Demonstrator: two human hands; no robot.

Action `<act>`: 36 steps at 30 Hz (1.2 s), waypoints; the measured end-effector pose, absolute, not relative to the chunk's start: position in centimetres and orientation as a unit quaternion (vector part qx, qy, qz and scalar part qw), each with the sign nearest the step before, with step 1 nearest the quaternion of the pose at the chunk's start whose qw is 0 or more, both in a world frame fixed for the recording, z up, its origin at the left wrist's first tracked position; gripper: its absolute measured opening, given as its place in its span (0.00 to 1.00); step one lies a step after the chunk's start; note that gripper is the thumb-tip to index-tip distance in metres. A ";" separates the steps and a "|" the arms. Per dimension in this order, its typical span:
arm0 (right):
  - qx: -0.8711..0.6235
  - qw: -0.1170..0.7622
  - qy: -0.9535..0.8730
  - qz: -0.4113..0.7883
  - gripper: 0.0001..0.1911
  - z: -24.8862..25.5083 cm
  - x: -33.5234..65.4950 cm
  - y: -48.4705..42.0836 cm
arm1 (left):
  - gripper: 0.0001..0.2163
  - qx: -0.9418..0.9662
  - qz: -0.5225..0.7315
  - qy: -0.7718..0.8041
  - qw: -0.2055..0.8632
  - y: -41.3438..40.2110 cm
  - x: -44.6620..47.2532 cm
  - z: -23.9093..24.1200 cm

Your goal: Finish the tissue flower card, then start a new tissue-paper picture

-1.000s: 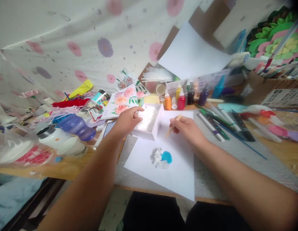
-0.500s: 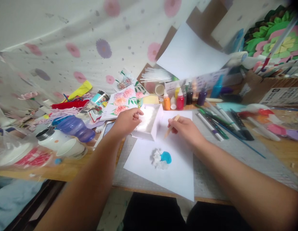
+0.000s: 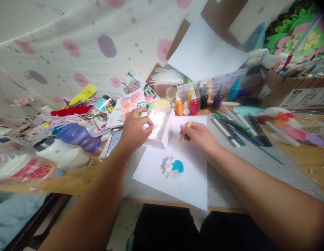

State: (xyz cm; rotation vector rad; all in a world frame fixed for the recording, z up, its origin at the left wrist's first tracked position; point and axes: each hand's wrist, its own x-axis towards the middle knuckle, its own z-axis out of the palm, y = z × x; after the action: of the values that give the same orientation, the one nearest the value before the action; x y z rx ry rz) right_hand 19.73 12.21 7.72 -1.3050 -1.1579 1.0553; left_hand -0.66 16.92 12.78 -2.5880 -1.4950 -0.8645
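Observation:
My right hand [image 3: 195, 133] grips a pointed wooden stick [image 3: 181, 136], its tip slanting down over a sheet of white paper [image 3: 188, 191]. My left hand [image 3: 137, 127] is at the left side of a shallow white box [image 3: 166, 134]; thumb and forefinger are apart, and I see nothing between them. The box has a bright white inside. On the paper, below the stick's tip, lies a crumpled white piece [image 3: 167, 167] touching a flat round blue blob [image 3: 178, 166], which looks like paint or clay.
Paint bottles [image 3: 193, 104] stand behind the paper. Pens and brushes [image 3: 230, 132] lie to the right. Flower pictures [image 3: 127, 104], a phone [image 3: 114, 139], a white cup [image 3: 74, 159] and a blue-purple bottle [image 3: 78, 136] are on the left. A cardboard box [image 3: 295, 90] stands back right.
My left hand's thumb and forefinger have spread apart from a closer bend. The view has shifted slightly. The right hand still holds the stick over the paper.

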 end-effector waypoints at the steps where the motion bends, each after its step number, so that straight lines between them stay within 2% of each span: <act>1: -0.546 0.525 -0.483 0.440 0.13 7.6 19.8 12.3 | 0.05 -0.840 -0.299 -0.449 0.058 15.9 -0.3 12.4; 2: -0.548 0.526 -0.481 0.438 0.13 7.5 19.8 12.4 | 0.06 -0.850 -0.316 -0.412 0.095 14.8 0.1 11.9; 4: -0.552 0.532 -0.475 0.432 0.13 7.3 19.9 12.5 | 0.05 -0.872 -0.307 -0.370 0.090 12.6 0.8 10.6; 9: -0.558 0.538 -0.471 0.420 0.12 7.0 20.0 12.6 | 0.07 -0.862 -0.249 -0.430 -0.102 9.8 1.9 7.9; 14: -0.553 0.510 -0.501 0.428 0.12 7.3 19.8 12.3 | 0.06 -0.847 -0.222 -0.457 -0.157 10.0 2.1 7.4; 21: -0.576 0.430 -0.554 0.420 0.12 7.3 19.7 12.4 | 0.05 -0.841 -0.214 -0.466 -0.173 10.0 2.1 7.3; 36: -0.583 0.361 -0.606 0.404 0.13 7.2 19.2 12.1 | 0.03 -0.820 -0.200 -0.497 -0.200 9.8 1.6 7.1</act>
State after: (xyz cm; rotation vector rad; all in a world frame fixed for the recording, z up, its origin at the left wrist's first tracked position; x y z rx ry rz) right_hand 19.18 12.09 7.16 -1.5029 -1.5613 1.0405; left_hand 1.64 9.83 7.12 -2.9679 -1.7980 -0.7238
